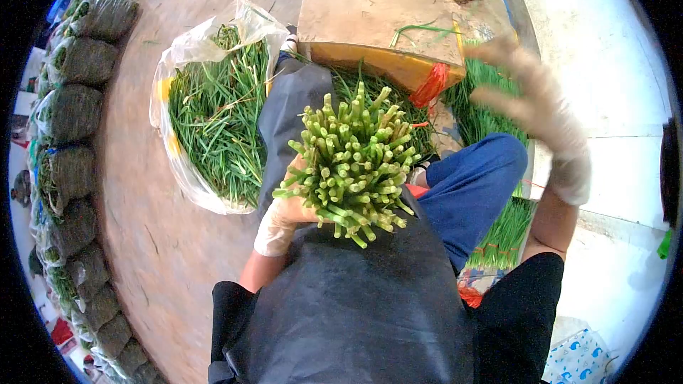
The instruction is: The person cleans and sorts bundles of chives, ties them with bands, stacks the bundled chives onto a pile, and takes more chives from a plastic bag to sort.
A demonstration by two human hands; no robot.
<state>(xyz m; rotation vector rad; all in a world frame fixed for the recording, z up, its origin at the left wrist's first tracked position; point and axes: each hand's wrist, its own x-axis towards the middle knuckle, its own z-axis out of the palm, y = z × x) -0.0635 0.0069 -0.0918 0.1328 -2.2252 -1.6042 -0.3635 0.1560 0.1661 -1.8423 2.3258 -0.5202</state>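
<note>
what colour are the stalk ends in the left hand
The stalk ends are pale yellowish green; head view.

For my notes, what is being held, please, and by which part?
The left hand holds the bundle by its side, below the cut ends; the right hand, nothing.

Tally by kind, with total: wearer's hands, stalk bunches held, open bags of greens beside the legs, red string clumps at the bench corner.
Left hand, right hand: 2
Stalk bunch: 1
Open bag: 1
Red string clump: 1
Total: 5

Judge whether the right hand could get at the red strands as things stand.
Probably yes: the right hand, though blurred, looks open and empty, and nothing seems to stand between it and the red strands.
</note>
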